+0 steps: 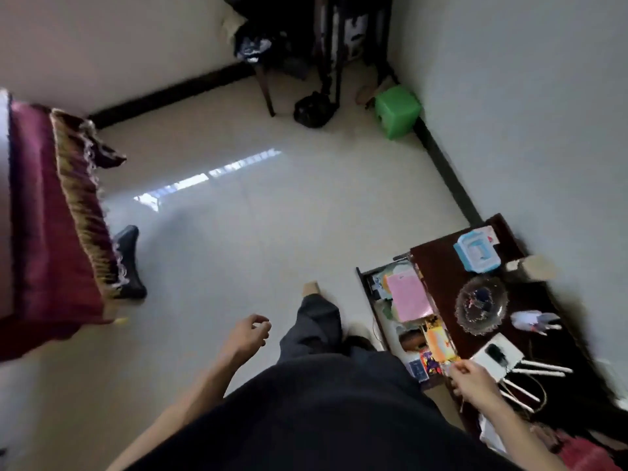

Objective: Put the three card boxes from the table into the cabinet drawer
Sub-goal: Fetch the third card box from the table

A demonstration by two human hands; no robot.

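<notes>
A: Where are the card boxes?

B: One yellow-orange card box (440, 344) sits at the near end of the open drawer (368, 294), and the right hand (472, 379) is pinched on its near corner, fingers curled in close. Just left of it lie a purple-and-red box (429, 362) and a dark blue box (417, 369), both inside the drawer too. The picture is blurred, so I cannot tell whether the yellow one is resting on the other contents or held slightly above them.

A: What else is in that drawer?

B: A pink sheet of paper (407, 297) lies on top of mixed clutter further back. The drawer is pulled out from a dark wooden cabinet (438, 266) set against the wall.

A: And the cabinet top?

B: It serves as a bench: a light blue plastic box (477, 254) at the far end, a glass bowl (481, 304) in the middle, a white router (499, 356) with antennas close beside the right hand.

A: The left hand?

B: The left hand (248, 333) hangs over the floor (238, 249), well apart from the drawer, loosely half-curled and holding nothing.

A: The rest of the room?

B: A bed with a maroon cover (40, 215) on the left, a green stool (396, 112) in the far corner, a black bag (312, 108) near it.
</notes>
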